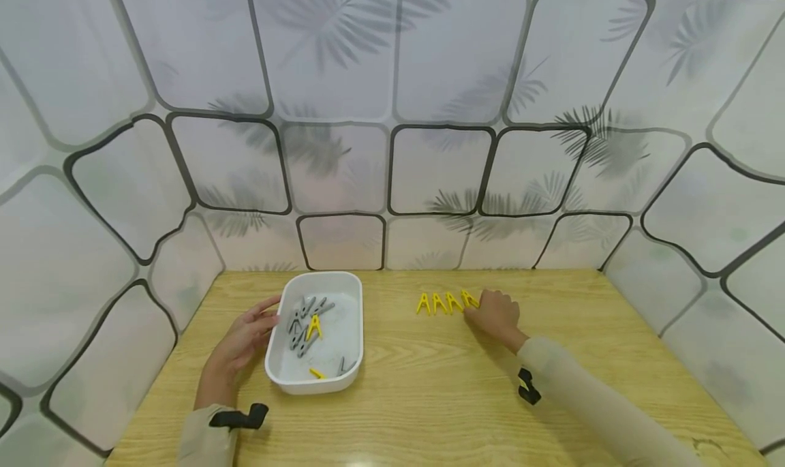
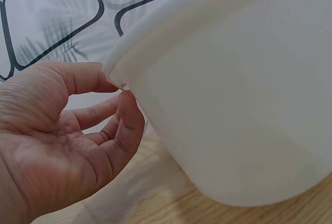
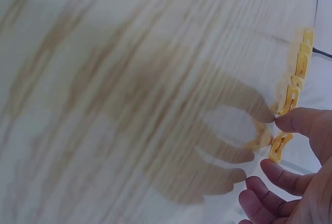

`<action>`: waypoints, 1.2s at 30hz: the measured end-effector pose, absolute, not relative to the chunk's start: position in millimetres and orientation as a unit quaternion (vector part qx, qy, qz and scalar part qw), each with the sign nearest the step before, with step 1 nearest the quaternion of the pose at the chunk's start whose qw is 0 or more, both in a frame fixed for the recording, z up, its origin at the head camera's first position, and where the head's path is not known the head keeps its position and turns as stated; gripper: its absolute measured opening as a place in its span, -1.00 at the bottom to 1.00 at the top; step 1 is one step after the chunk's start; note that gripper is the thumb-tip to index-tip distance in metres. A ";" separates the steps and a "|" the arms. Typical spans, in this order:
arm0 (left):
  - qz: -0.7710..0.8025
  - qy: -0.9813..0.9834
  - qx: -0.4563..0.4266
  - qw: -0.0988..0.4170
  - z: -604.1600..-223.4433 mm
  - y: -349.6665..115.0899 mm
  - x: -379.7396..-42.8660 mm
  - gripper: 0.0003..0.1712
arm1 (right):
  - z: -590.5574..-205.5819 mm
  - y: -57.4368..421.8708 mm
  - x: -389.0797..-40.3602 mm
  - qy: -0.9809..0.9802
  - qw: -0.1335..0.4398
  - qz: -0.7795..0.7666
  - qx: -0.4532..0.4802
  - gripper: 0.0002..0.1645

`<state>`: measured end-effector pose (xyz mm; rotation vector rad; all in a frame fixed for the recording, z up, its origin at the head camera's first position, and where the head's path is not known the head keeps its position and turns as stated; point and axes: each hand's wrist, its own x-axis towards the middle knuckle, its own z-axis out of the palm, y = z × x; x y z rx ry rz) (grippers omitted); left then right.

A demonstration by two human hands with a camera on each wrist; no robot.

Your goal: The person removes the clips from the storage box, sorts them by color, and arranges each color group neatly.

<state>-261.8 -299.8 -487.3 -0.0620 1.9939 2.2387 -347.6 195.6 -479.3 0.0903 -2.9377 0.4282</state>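
Head view evenly bright, glare on the desk (image 1: 411,405) at bottom centre; left wrist view dim, right hazy.

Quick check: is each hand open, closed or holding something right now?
Left hand: closed, holding the white tub by its rim.
Right hand: at a yellow clip; gripping or loose cannot be told.

The table (image 1: 417,399) holds a tub (image 1: 341,327) left of perhaps five clips (image 1: 450,299).
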 end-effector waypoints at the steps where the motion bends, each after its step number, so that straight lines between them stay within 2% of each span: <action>1: 0.745 0.663 -0.021 0.070 -487.4 -299.7 -261.9 -0.47 | -478.6 195.3 -346.7 -0.986 0.085 0.142 0.030 -0.41; 10: 0.746 0.662 -0.020 0.072 -486.9 -300.9 -262.6 -0.51 | -476.6 193.8 -341.3 -0.985 0.074 0.152 0.031 -0.37; 15: 0.744 0.664 -0.027 0.075 -487.3 -301.2 -263.3 -0.49 | -481.8 196.7 -343.7 -0.982 0.093 0.161 0.046 -0.40; 22: 0.748 0.658 -0.018 0.081 -487.1 -300.7 -262.2 -0.39 | -484.1 200.1 -339.4 -0.976 0.097 0.187 0.058 -0.55; 26: 0.751 0.655 -0.020 0.079 -487.1 -300.4 -261.7 -0.41 | -484.4 201.4 -335.6 -0.976 0.085 0.196 0.052 -0.64; 36: 0.751 0.656 -0.019 0.074 -487.6 -300.1 -261.7 -0.43 | -487.3 201.7 -333.4 -0.974 0.078 0.207 0.044 -0.65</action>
